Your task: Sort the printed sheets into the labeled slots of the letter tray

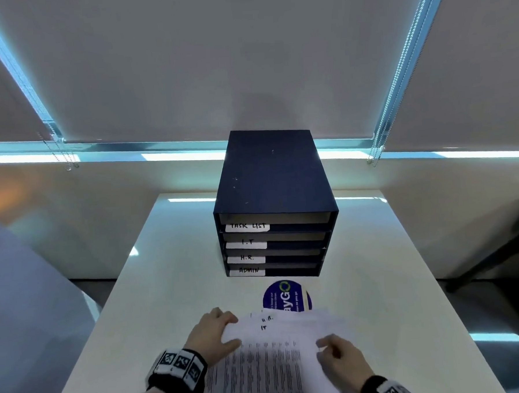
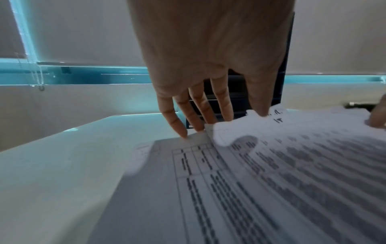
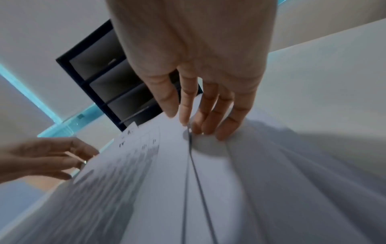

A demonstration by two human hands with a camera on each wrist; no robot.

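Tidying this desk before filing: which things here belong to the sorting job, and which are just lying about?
Part of the job:
printed sheets, held by left hand and right hand
letter tray with labeled slots

Just lying about:
round blue sticker
blind cords

head: high, looking down-forward | wrists: close, low, along fingers | shared: letter tray (image 1: 272, 213), sheets (image 1: 270, 367)

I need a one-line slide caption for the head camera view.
Both hands, left hand and right hand, fan printed sheets before a four-slot labeled letter tray.
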